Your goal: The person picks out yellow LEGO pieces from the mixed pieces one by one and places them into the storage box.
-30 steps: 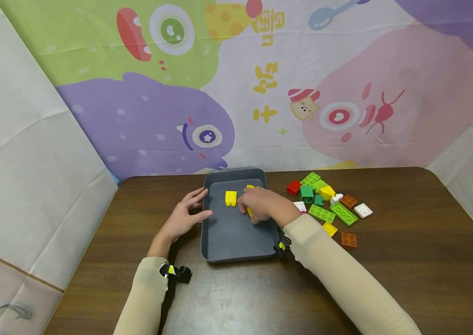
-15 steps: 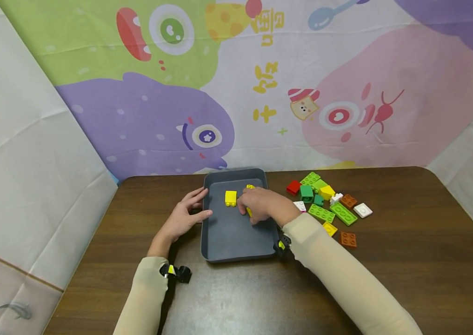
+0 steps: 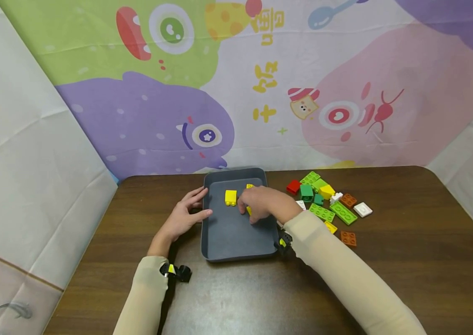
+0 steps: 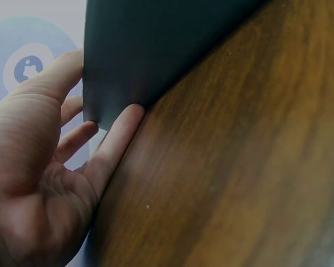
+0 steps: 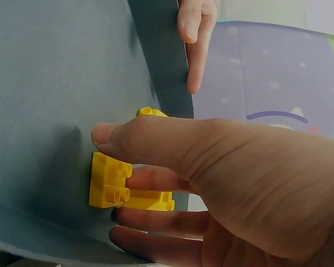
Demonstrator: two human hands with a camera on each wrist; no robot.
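Note:
In the head view my left hand (image 3: 183, 216) rests against the left side of a dark grey tray (image 3: 236, 244). Its fingers stretch fairly straight along the rim, the thumb reaching over it; the left wrist view shows the little finger on the outer wall (image 4: 133, 67). Reaching into the tray's right half, my right hand (image 3: 259, 202) has thumb and fingers around a studded yellow toy brick (image 5: 107, 181). Another yellow brick (image 5: 150, 200) shows behind it, between the fingers. To the left of this hand a lone yellow brick (image 3: 230, 197) sits on the tray floor.
On the wooden table (image 3: 403, 270), right of the tray, lie loose toy bricks: a red one (image 3: 293, 187), dark green ones (image 3: 306, 192), light green plates (image 3: 343, 213), brown ones (image 3: 348, 238) and a white one (image 3: 363, 210). A printed cloth (image 3: 261, 139) hangs behind the table.
Both hands stay almost where they were. My right wrist and forearm have shifted slightly to the right, covering more of the white and yellow bricks beside the tray.

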